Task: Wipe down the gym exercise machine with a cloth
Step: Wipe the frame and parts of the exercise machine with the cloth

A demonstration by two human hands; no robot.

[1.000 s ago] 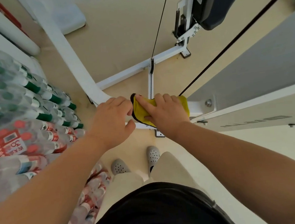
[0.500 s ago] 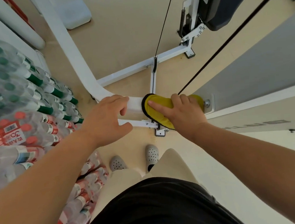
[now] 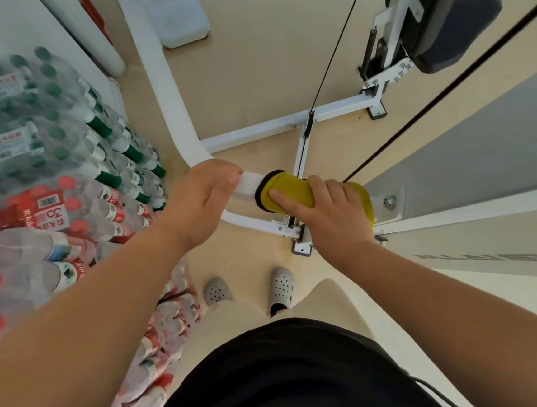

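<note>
Cloth (image 3: 287,188) has slid right along the white bar (image 3: 247,184), away from left hand (image 3: 200,199) toward the bolt (image 3: 389,201). Right hand (image 3: 337,212) fingers clamped on cloth round bar, left fingers curled on bar; this stretch looks wiped, rest of machine (image 3: 451,155) pending

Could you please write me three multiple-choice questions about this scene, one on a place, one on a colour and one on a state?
1. Where is the cloth?
A. On the floor
B. Wrapped round the white bar, under the right hand
C. On the seat pad

2. What colour is the cloth?
A. Blue
B. White
C. Yellow

3. What is the left hand doing?
A. Holding the white bar beside the cloth
B. Holding a bottle
C. Hanging free

Answers: 1 B, the right hand's fingers curl over it on the bar; 2 C, it is yellow with a dark edge; 3 A, its fingers curl over the bar.
</note>
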